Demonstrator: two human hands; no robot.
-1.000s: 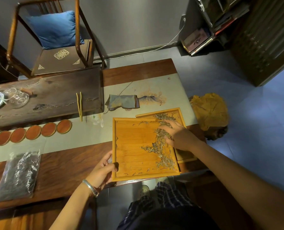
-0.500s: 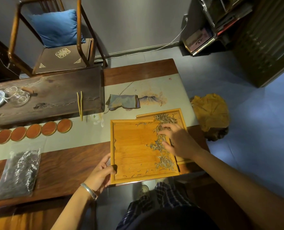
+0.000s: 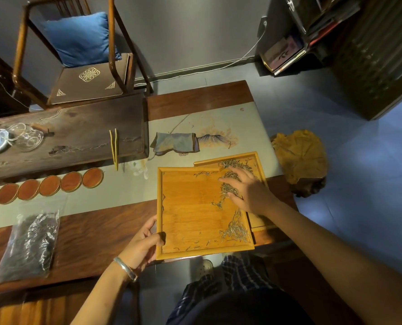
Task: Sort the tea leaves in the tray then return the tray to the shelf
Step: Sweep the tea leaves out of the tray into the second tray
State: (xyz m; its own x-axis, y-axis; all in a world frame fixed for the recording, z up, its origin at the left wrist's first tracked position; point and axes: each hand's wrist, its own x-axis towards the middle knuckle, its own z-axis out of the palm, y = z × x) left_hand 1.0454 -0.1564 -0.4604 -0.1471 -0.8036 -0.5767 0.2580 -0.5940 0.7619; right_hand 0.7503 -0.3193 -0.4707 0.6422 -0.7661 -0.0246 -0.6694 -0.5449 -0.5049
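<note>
Near table edge: upper tray (image 3: 190, 207), overlapping second tray (image 3: 257, 158) behind and to the right. Tea leaves (image 3: 229, 188) along upper tray's right side, more in second tray's far end. Left hand (image 3: 141, 247) on upper tray's near-left corner; right hand (image 3: 249, 191) flat over the leaves. Folded cloth (image 3: 175, 143) behind the trays. Left of trays: row of coasters (image 3: 49, 185), tongs (image 3: 114, 148) behind them, bag of tea (image 3: 28, 245) in front. Chair (image 3: 82, 55) beyond table; stump stool (image 3: 299, 158) right of it.
</note>
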